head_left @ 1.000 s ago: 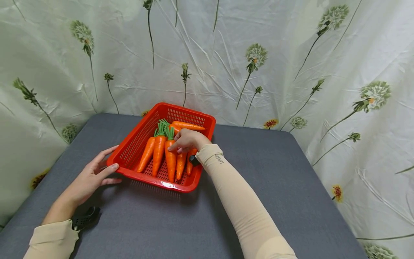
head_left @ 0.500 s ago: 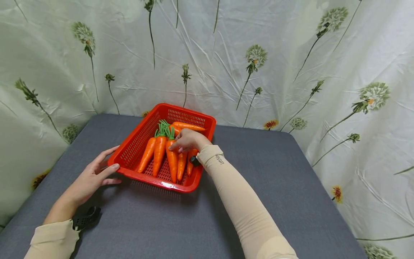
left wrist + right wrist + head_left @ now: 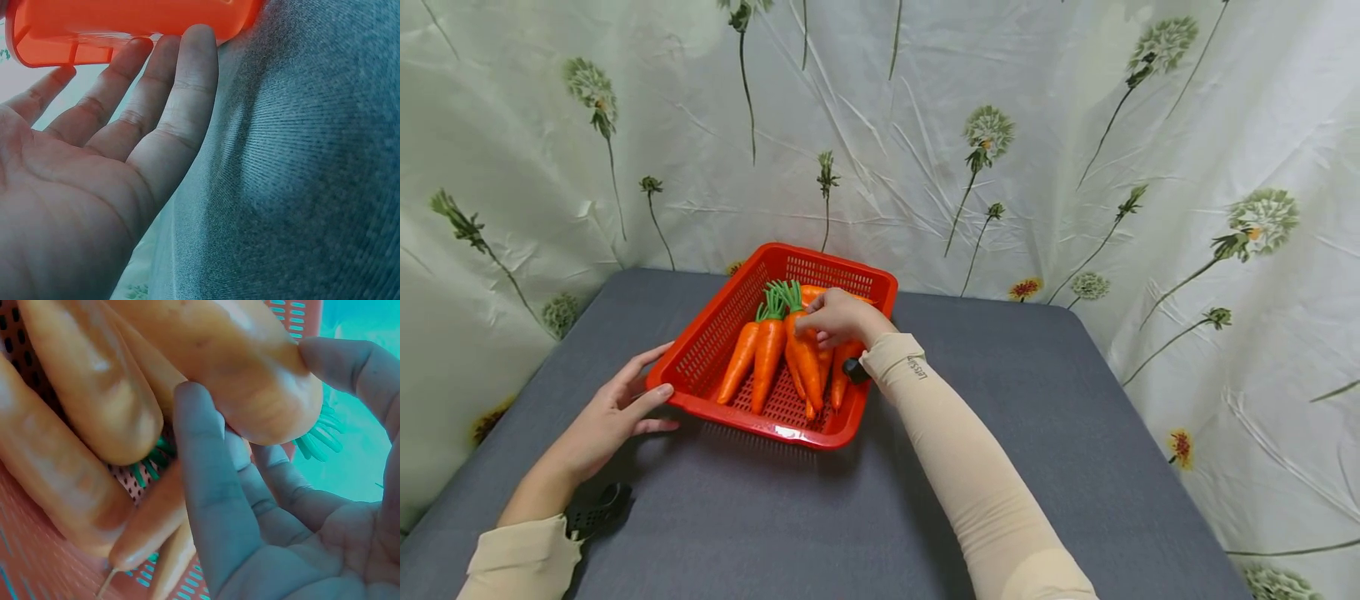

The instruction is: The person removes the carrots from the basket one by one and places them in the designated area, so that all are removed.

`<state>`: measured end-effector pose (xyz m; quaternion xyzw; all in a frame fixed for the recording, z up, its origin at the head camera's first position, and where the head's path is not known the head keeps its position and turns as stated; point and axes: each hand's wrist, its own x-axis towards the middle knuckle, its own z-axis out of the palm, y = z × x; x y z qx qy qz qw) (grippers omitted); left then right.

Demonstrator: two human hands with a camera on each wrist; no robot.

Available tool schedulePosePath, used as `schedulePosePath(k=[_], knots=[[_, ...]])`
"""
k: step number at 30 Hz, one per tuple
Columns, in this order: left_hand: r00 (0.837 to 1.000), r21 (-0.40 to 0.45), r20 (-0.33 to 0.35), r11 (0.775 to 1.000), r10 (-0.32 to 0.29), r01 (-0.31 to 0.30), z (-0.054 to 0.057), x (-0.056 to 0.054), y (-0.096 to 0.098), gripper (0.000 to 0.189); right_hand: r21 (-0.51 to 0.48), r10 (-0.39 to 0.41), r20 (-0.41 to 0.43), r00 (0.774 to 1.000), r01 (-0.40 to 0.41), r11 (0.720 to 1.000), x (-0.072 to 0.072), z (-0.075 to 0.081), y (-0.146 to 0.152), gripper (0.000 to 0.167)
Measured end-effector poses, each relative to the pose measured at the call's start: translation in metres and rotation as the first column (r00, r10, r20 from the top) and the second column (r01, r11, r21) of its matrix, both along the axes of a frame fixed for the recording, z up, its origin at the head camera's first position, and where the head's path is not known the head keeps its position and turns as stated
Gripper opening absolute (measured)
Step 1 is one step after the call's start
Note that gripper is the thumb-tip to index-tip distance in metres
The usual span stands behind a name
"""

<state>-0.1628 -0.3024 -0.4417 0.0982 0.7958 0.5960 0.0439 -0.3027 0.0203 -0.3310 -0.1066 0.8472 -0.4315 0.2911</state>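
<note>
A red plastic basket (image 3: 722,410) with slotted walls holds several orange carrots with green tops. At its near-left corner is my left hand (image 3: 613,414), thumb on the rim and fingers against the outer side. In the left wrist view those fingers (image 3: 194,87) reach gently bent to the basket wall. Inside the basket my right hand (image 3: 838,321) pinches a carrot (image 3: 806,367) near its green top, and this carrot lies across others. The right wrist view has thumb and fingers on either side of its thick end. Two carrots (image 3: 767,360) lie to its left, others partly under the hand.
The basket stands toward the back of a grey cloth-covered table (image 3: 1000,433). Behind it hangs a pale curtain (image 3: 880,125) printed with dandelions. A black wrist strap (image 3: 598,510) shows at the left cuff.
The pinched carrot has turned, its pointed tip swinging to the right over a neighbouring carrot. My right hand has shifted slightly with it. The left hand stays at the basket corner.
</note>
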Motion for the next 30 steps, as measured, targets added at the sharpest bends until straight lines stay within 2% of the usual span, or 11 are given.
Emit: schedulePosePath(k=[7,16,24,30], knots=[[1.000,-0.001,-0.004,1.000,0.000,0.000,-0.001,0.000,0.000,0.071,-0.037,-0.033,-0.036,0.999,0.031,0.999,0.001,0.014,0.005,0.043],[1.000,0.009,-0.006,1.000,-0.004,0.004,-0.002,0.000,-0.001,0.070,-0.038,-0.008,-0.084,0.996,0.004,0.999,0.003,0.035,0.013,0.042],[1.000,0.005,-0.024,1.000,-0.008,0.008,-0.005,0.000,-0.002,0.068,-0.078,-0.066,-0.074,0.995,0.060,0.995,0.001,0.046,0.034,0.048],[0.999,0.043,-0.022,0.999,-0.032,0.033,-0.005,-0.001,-0.004,0.066,-0.080,-0.108,-0.063,0.992,0.103,0.991,-0.003,0.052,0.057,0.047]])
